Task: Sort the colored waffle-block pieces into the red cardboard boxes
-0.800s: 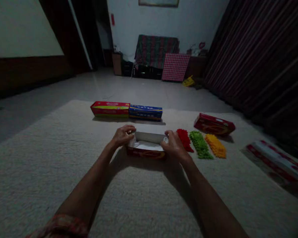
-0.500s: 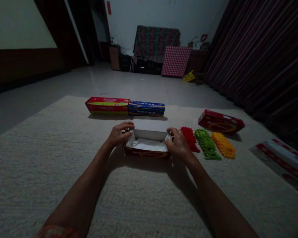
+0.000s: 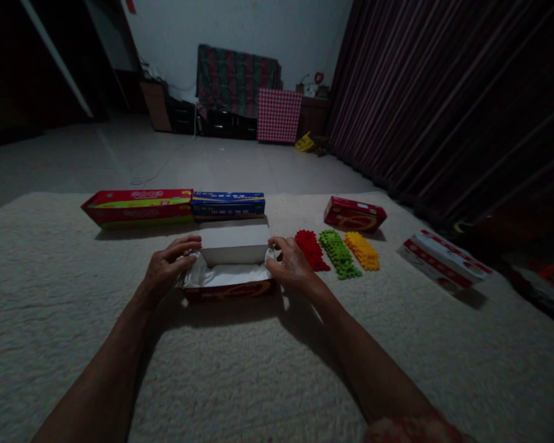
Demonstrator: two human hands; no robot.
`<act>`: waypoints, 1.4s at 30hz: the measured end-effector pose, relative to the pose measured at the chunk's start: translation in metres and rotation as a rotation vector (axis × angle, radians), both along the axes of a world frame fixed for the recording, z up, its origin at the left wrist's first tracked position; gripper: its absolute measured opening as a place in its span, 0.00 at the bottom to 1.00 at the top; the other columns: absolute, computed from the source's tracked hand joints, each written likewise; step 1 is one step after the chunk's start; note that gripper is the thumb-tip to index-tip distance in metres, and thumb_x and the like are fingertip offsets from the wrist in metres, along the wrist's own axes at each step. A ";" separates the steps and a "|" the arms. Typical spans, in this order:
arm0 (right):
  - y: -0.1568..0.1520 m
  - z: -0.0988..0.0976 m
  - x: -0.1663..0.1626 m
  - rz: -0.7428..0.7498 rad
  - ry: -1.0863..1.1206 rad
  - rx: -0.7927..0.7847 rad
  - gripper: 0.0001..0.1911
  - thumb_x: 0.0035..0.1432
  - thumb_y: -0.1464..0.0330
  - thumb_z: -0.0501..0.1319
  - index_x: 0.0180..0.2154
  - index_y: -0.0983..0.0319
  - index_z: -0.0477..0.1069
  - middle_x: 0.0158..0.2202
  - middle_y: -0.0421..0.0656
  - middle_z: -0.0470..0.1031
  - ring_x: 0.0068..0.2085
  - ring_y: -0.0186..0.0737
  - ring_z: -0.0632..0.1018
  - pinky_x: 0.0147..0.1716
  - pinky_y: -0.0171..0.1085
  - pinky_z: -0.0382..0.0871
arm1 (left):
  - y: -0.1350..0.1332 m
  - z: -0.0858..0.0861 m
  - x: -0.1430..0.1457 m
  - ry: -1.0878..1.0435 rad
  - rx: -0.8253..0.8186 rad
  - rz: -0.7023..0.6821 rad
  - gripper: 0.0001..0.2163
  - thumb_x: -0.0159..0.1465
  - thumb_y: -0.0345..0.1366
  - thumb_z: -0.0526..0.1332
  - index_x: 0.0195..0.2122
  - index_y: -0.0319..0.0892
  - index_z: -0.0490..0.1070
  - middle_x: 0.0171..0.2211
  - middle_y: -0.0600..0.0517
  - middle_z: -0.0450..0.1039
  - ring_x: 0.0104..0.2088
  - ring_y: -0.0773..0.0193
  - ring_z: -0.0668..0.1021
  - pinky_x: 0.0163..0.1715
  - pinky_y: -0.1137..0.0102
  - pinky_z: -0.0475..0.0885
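At the left of the mat's [image 3: 240, 375] far edge, we see a long red carton [image 3: 138, 209], end to end with a blue carton [image 3: 231, 206]. Nearer us, our left hand [image 3: 168, 267] grasps the left end of a dark red box [image 3: 231, 290], which sits mid-mat. Its white lid [image 3: 234, 240] is already up and white lining [image 3: 237, 275] shows inside; the lid is not yet closed. Our right hand [image 3: 290, 261] grasps the right end, at the lining. Beyond, the red [image 3: 310, 251], green [image 3: 339, 253] and yellow pieces [image 3: 362, 251] lie outside the box, we judge untouched. Towards the right edge are another red box [image 3: 355, 215] and a white-and-red box [image 3: 443, 261].
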State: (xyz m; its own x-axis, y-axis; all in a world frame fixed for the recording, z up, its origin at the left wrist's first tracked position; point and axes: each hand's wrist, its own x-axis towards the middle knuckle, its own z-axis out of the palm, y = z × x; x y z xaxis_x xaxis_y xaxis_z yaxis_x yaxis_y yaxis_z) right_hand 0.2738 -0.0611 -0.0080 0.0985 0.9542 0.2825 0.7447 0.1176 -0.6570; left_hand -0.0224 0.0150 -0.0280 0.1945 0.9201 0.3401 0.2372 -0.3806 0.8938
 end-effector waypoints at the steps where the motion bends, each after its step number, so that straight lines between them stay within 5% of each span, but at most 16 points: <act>1: -0.001 0.001 0.000 0.002 -0.004 -0.003 0.21 0.53 0.73 0.61 0.50 0.59 0.71 0.45 0.46 0.68 0.39 0.38 0.74 0.45 0.40 0.73 | 0.000 0.000 0.000 0.003 0.006 0.000 0.14 0.53 0.44 0.68 0.38 0.44 0.82 0.54 0.44 0.78 0.61 0.45 0.73 0.60 0.52 0.69; 9: -0.009 0.016 0.005 0.000 -0.056 0.025 0.17 0.57 0.69 0.61 0.49 0.59 0.73 0.46 0.48 0.71 0.41 0.42 0.76 0.42 0.41 0.73 | -0.001 0.004 0.002 0.009 0.028 0.009 0.13 0.52 0.44 0.68 0.36 0.46 0.81 0.53 0.46 0.79 0.60 0.45 0.74 0.61 0.51 0.69; 14: -0.007 0.033 0.055 -0.030 -0.115 0.114 0.12 0.57 0.70 0.60 0.43 0.59 0.77 0.39 0.45 0.76 0.40 0.41 0.76 0.44 0.42 0.72 | -0.001 0.003 0.002 0.015 0.043 0.020 0.12 0.53 0.44 0.69 0.36 0.46 0.81 0.53 0.45 0.78 0.59 0.45 0.75 0.60 0.50 0.70; 21: -0.023 0.005 0.124 -0.068 -0.331 0.020 0.12 0.56 0.73 0.58 0.38 0.61 0.80 0.38 0.48 0.78 0.39 0.44 0.77 0.43 0.41 0.72 | 0.002 0.001 0.000 0.045 0.036 0.005 0.13 0.53 0.46 0.69 0.37 0.47 0.81 0.54 0.46 0.78 0.59 0.46 0.75 0.59 0.51 0.71; 28: -0.041 -0.010 0.118 -0.054 -0.494 -0.027 0.21 0.57 0.76 0.58 0.51 0.60 0.76 0.44 0.50 0.73 0.43 0.46 0.74 0.45 0.44 0.70 | -0.002 0.004 0.001 0.064 0.028 0.027 0.12 0.54 0.44 0.69 0.37 0.45 0.81 0.54 0.44 0.77 0.59 0.46 0.74 0.60 0.52 0.70; 42: -0.040 -0.015 0.116 -0.059 -0.595 -0.025 0.17 0.57 0.76 0.58 0.48 0.63 0.74 0.45 0.51 0.72 0.46 0.48 0.72 0.48 0.45 0.66 | -0.005 0.009 0.003 0.061 0.018 0.031 0.13 0.53 0.41 0.68 0.37 0.41 0.80 0.55 0.41 0.76 0.59 0.45 0.74 0.59 0.50 0.69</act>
